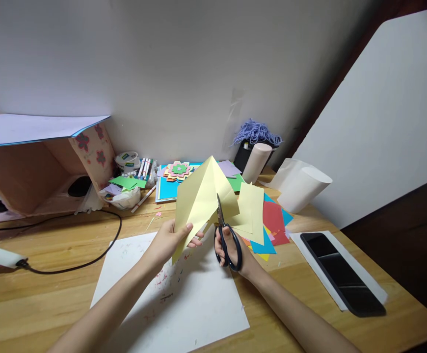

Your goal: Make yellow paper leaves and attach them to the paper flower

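My left hand (171,239) pinches the lower edge of a folded pale yellow paper (199,198), holding it up above the white sheet (169,299) on the desk. My right hand (231,247) has its fingers through the black handles of a pair of scissors (224,230). The blades point up into the yellow paper's lower right edge. Small coloured scraps lie on the white sheet under both hands.
Coloured paper squares (272,223) are stacked just right of the scissors. A black phone (342,274) lies on paper at right. White paper rolls (302,189), a blue card with paper flowers (178,171), markers (145,167), tape (127,159) and a black cable (88,260) ring the wooden desk.
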`<state>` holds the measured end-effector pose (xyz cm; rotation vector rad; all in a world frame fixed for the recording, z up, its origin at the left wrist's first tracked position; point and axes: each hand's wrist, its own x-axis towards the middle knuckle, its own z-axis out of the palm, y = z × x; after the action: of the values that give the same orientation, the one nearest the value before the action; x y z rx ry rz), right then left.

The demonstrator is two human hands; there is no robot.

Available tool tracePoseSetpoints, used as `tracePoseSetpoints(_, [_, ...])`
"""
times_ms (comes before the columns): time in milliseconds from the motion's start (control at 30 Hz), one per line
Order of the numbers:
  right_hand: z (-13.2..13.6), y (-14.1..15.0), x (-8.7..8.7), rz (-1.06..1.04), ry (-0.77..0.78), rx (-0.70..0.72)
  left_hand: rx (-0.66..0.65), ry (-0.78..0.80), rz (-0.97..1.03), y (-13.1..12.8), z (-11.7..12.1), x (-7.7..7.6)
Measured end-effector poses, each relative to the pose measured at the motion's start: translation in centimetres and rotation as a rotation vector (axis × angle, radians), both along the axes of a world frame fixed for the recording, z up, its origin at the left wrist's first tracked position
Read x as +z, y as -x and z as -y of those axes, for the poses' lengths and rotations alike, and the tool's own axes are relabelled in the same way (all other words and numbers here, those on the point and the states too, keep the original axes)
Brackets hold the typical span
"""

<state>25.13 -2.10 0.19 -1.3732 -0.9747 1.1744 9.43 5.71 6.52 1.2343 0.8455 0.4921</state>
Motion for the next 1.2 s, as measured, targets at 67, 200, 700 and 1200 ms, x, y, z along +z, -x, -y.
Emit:
tracePoseSetpoints(67, [0.0,0.0,0.2,-0.004,0.006,0.005,0.005,0.000,-0.004,0.0,0.0,0.0])
tracePoseSetpoints(200, [0.1,0.1,0.3,-0.015,0.001,0.021,0.011,-0.005,-0.008,0.0,-0.1,-0.1])
tracePoseSetpoints(700, [0.1,0.0,-0.2,-0.003,-0.010,0.035,-0.003,-0.031,0.024,0.1,0.0,-0.2])
tracePoseSetpoints(1200, [0.2,0.3,-0.3,-0.006,-0.037,0.002,0.000,-0.023,0.013,0.1,0.1,-0.2])
